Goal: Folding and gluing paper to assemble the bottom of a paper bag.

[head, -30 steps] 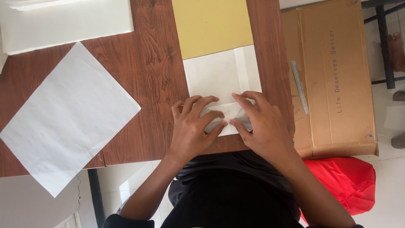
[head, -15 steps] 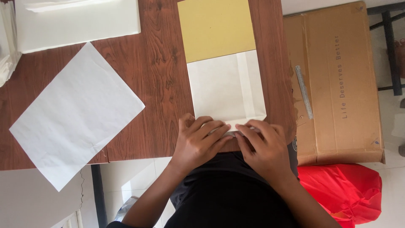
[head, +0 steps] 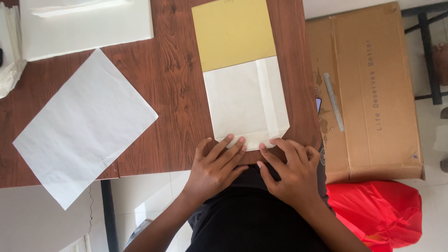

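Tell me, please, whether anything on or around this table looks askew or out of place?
Yes: the loose white sheet lies skewed, its near corner hanging over the table edge. The folded cream paper under the left hand and right hand lies nearly straight. A metal ruler rests on the cardboard box.

Dark wooden table (head: 168, 88), pale floor (head: 434, 135), cardboard box (head: 368, 93) alongside.

Brown cardboard box (head: 368, 93) right of table (head: 172, 84)

Both hands, left (head: 215, 164) and right (head: 290, 171), have been drawn back to the near edge of the folded paper (head: 247, 105), apparently exposing its clipped corners.
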